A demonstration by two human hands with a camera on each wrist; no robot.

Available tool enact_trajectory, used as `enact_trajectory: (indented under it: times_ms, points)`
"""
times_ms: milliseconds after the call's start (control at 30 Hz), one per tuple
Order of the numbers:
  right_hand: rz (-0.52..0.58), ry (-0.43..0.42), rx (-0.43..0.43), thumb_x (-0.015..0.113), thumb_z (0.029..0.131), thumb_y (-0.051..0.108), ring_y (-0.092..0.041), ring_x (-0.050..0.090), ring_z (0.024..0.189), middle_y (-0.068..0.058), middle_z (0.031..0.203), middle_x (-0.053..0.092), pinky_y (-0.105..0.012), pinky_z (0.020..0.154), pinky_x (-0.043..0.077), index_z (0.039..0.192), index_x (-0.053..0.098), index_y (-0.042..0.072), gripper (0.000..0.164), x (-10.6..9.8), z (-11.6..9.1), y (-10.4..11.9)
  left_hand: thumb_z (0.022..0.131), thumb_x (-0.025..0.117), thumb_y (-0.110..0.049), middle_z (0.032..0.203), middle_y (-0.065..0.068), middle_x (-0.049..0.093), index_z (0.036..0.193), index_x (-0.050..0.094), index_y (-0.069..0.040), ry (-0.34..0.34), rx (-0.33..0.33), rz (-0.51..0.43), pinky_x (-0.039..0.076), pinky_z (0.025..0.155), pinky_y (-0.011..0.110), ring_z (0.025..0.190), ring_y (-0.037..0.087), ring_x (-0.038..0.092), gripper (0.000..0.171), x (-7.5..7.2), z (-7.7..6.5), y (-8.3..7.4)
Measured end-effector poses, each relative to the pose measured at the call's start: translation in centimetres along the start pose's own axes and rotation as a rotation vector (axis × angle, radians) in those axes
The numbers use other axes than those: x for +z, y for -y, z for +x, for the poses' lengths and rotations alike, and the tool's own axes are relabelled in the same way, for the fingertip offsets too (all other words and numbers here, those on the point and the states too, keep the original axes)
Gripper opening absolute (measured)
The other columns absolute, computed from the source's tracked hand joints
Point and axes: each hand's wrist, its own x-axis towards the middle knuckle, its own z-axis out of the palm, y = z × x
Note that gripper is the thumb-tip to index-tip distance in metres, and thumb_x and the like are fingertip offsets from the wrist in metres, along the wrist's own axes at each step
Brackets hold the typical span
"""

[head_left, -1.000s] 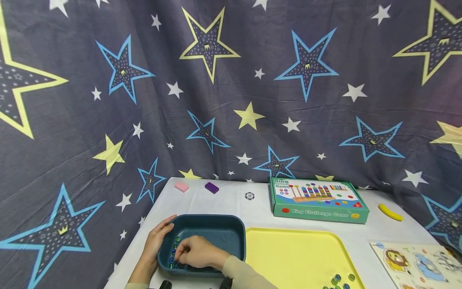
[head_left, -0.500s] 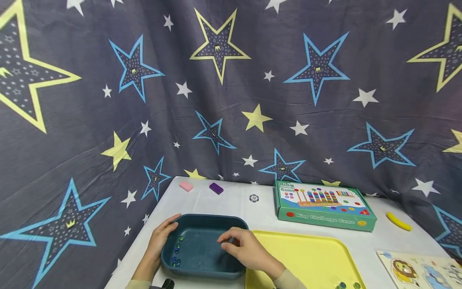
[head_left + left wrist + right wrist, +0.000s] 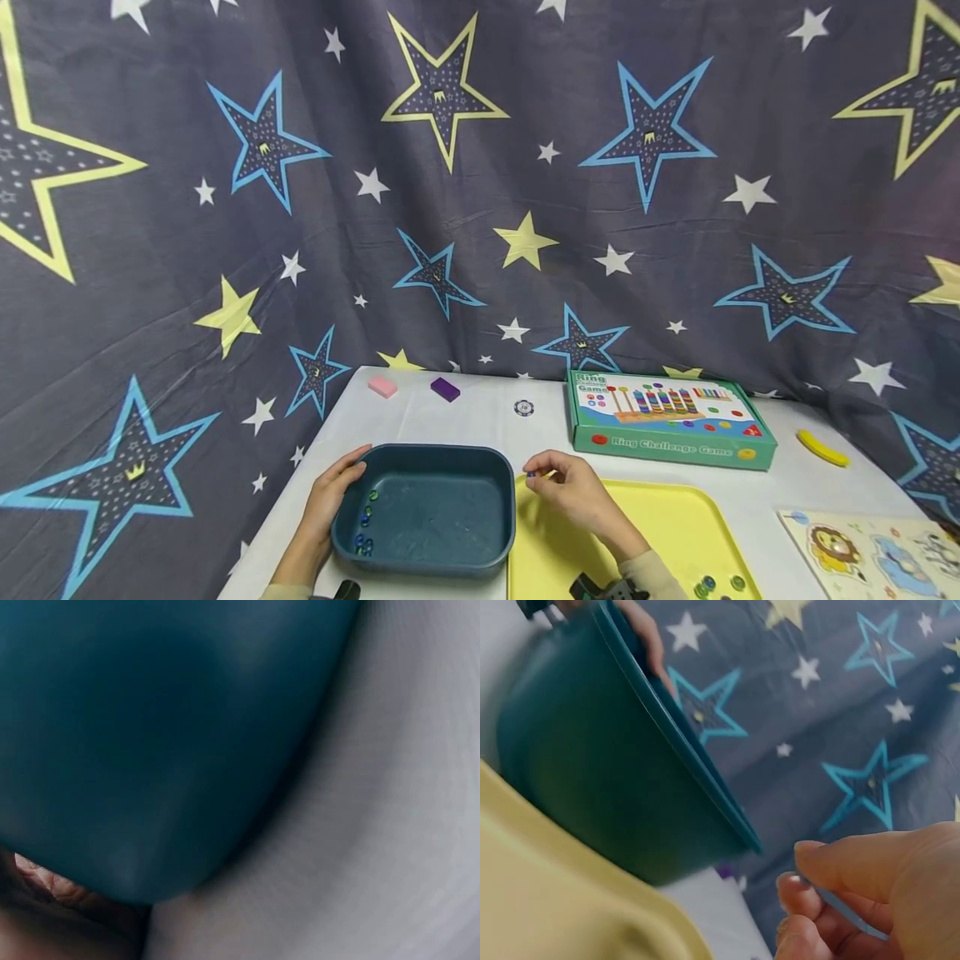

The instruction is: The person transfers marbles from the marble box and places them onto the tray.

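Observation:
A dark teal plastic bin (image 3: 442,508) stands at the left of the table. Several green and blue glass marbles (image 3: 366,522) lie in it along its left side. My left hand (image 3: 322,508) grips the bin's left wall, fingers over the rim; the bin fills most of the left wrist view. Between thumb and fingertips my right hand (image 3: 573,492) pinches a small dark blue marble (image 3: 531,474), over the upper left corner of the yellow tray (image 3: 645,508). In the right wrist view the right hand's fingertips mostly hide it. More marbles (image 3: 708,583) lie at the tray's lower right.
Behind the tray lies a green Ring Challenge Game box (image 3: 671,421). A yellow curved piece (image 3: 822,448) and an animal puzzle board (image 3: 870,546) are at the right. Pink (image 3: 382,387) and purple (image 3: 446,389) blocks and a round chip (image 3: 523,407) sit further back.
My right hand has moved right, out of the bin and over to the yellow tray, with a marble in its fingertips. Fewer marbles show in the bin. The left hand keeps its grip.

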Motion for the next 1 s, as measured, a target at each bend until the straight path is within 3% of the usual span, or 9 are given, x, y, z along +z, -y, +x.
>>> enact_trajectory:
  times_ms: [233,367,533,767,1000]
  points:
    - [-0.063,-0.095,0.066,0.068,0.08,0.012,-0.016,0.05,0.063,-0.004,0.083,0.061,-0.027,0.052,0.044,0.094,0.064,0.005,0.017,-1.8,0.3,-1.0,0.085,0.058,-0.031,0.133,0.002,0.047,0.127,0.054,-0.013,0.009,0.004,-0.025,0.028,0.099,0.034,0.123,0.014,0.037,0.046,0.0,0.1,-0.1]
    - [-0.095,-0.078,0.064,0.067,0.08,0.011,-0.017,0.051,0.065,-0.004,0.082,0.063,-0.028,0.054,0.046,0.094,0.065,0.004,0.016,-2.1,0.5,-1.9,0.085,0.058,-0.03,0.133,0.003,0.047,0.127,0.054,-0.013,0.008,0.004,-0.027,0.027,0.1,0.035,0.124,0.015,0.036,0.045,0.0,0.1,-0.1]
    - [-0.132,-0.04,0.067,0.068,0.078,0.013,-0.016,0.053,0.062,-0.004,0.077,0.063,-0.027,0.052,0.046,0.091,0.066,0.003,0.016,-2.2,0.3,-2.9,0.085,0.058,-0.033,0.133,0.001,0.047,0.127,0.054,-0.016,0.014,-0.013,-0.009,0.032,0.095,0.028,0.121,0.013,0.038,0.046,0.1,0.0,-0.2]
    - [-0.288,0.002,0.018,0.067,0.08,0.017,-0.01,0.049,0.059,0.004,0.073,0.062,-0.023,0.051,0.04,0.085,0.066,0.012,0.007,-1.9,0.3,-4.3,0.084,0.058,-0.032,0.134,0.0,0.047,0.128,0.053,-0.015,0.02,-0.019,-0.011,0.028,0.099,0.032,0.122,0.012,0.037,0.048,0.1,0.1,-0.2]
    - [-0.362,-0.01,0.012,0.069,0.079,0.019,-0.008,0.049,0.062,0.008,0.072,0.061,-0.021,0.057,0.039,0.08,0.066,0.016,0.005,-1.2,0.3,-5.0,0.085,0.056,-0.033,0.133,-0.003,0.046,0.13,0.051,-0.015,0.023,-0.025,-0.002,0.031,0.097,0.031,0.122,0.011,0.037,0.049,0.0,0.2,0.1]
